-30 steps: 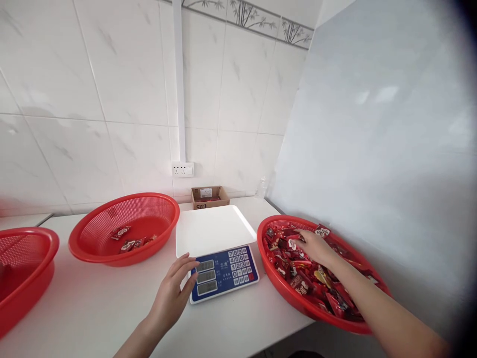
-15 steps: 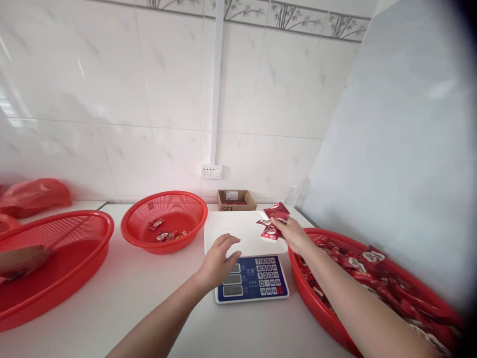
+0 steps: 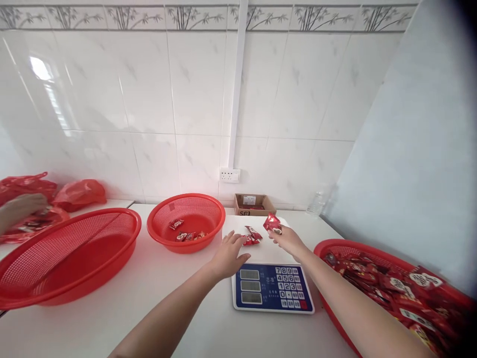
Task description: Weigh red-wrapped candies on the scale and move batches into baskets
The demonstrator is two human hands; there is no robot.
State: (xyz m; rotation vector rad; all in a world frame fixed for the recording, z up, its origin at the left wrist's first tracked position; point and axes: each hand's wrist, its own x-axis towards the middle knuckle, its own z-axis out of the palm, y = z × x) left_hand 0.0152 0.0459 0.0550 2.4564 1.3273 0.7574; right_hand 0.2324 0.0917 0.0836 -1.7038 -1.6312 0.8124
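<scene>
My right hand (image 3: 286,240) is closed on a small red packet (image 3: 273,223) above the right part of the scale's white pan (image 3: 238,223). A few more red packets (image 3: 255,232) lie on the pan, left of that hand. My left hand (image 3: 229,256), fingers apart and holding nothing, hovers over the pan's front left part, close to those packets. The digital scale (image 3: 274,287) has a blue panel with number keys and three displays, whose readings I cannot make out. On the right, a red basket (image 3: 323,248) full of red packets is partly covered by my right forearm.
Behind the scale stands a small cardboard box (image 3: 244,212). A round red basket (image 3: 158,238) with several packets stands left of it. Farther left are a large red basket (image 3: 126,214), red plastic bags (image 3: 80,194) and another person's hand (image 3: 26,206). A clear container (image 3: 316,203) stands near the wall.
Some red packets have left my right hand and now lie on the scale pan. The other person's hand has moved out of the left basket to the bags. The view has shifted left.
</scene>
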